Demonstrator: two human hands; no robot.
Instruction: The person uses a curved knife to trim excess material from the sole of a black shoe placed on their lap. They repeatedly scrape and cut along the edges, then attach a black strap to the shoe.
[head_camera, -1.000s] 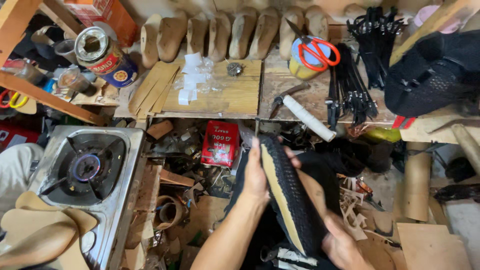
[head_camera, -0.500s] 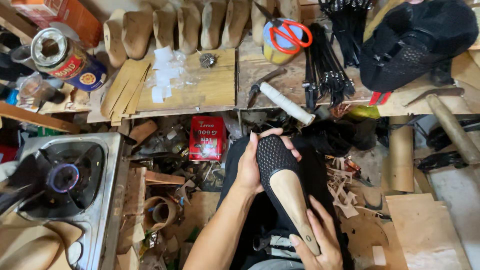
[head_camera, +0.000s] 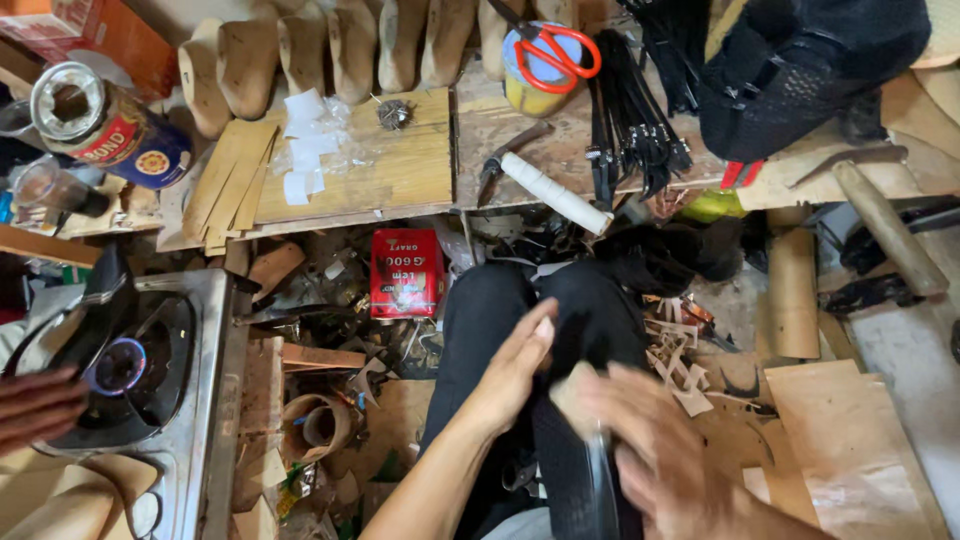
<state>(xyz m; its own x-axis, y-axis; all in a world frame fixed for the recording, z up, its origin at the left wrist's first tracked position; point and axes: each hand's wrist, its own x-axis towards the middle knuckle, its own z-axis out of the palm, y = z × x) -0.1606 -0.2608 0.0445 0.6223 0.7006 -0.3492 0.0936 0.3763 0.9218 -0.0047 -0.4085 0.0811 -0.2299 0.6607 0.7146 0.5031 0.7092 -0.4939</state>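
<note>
Item held: a black shoe upper on a pale tan wooden last (head_camera: 592, 470), motion-blurred, lying over your black-trousered lap (head_camera: 520, 310) at the lower middle of the view. Its pale rounded end shows near (head_camera: 572, 392); the dark body runs down from there toward the bottom edge, so the long axis is roughly upright in the picture, pale end pointing away from you. Surface detail is too blurred to tell.

Your left hand (head_camera: 510, 375) lies along the item's left side, fingers straight and together, pressed flat rather than wrapped. Your right hand (head_camera: 655, 455) covers the right side, fingers curled over it; how tightly it grips cannot be told through the blur.

Packages and labels:
- Red rectangular tin with white lettering (head_camera: 406, 273), flat on the floor clutter just below the bench edge, ahead of your knees.
- Round can with red-and-blue label (head_camera: 105, 125), lying tilted, open end up-left, upper left.
- Yellow-and-blue round tub (head_camera: 535, 65) on the wooden bench, red-handled scissors (head_camera: 555, 45) resting on top.
- Orange-red carton (head_camera: 75, 35), top left corner.

Another person's hand (head_camera: 35, 410) is at the left edge beside the lit gas stove (head_camera: 125, 365).
</note>
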